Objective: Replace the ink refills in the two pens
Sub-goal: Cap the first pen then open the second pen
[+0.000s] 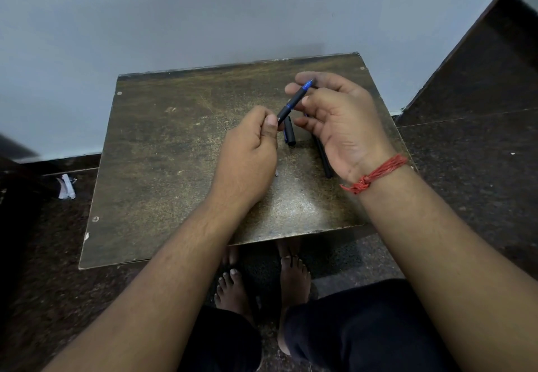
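A black pen with blue bands is held slanted above the small table, its blue tip pointing up and to the right. My left hand pinches its lower end between thumb and fingers. My right hand holds the upper part with the fingertips, palm turned toward me. On the table under the hands lies a short black pen cap. A second black pen lies beside my right palm, partly hidden by it.
The worn brown table stands against a pale wall on a dark speckled floor. A crumpled white scrap lies on the floor at left. My bare feet and dark-clothed knees are below the table's near edge.
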